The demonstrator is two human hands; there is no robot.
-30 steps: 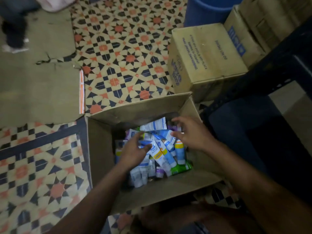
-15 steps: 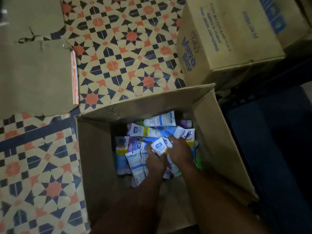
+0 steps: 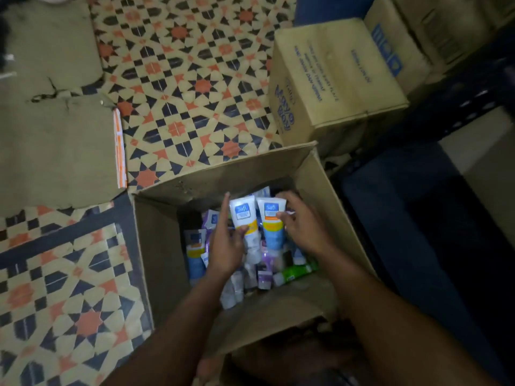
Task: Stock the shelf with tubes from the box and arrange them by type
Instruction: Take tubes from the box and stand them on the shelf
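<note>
Fingers of the left hand (image 3: pixel 225 246) pinch one Safi tube (image 3: pixel 242 215) and the right hand (image 3: pixel 303 227) curls round a second tube (image 3: pixel 272 224), over the open cardboard box (image 3: pixel 156 246), where a loose pinch could drop either.

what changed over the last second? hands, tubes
Both hands dipped into the pile and each came up with a tube. The left hand now holds the white-and-yellow tube; the right hand holds the blue-bottomed tube. They are raised side by side. Unchanged: open box, loose tubes inside, closed carton behind.
</note>
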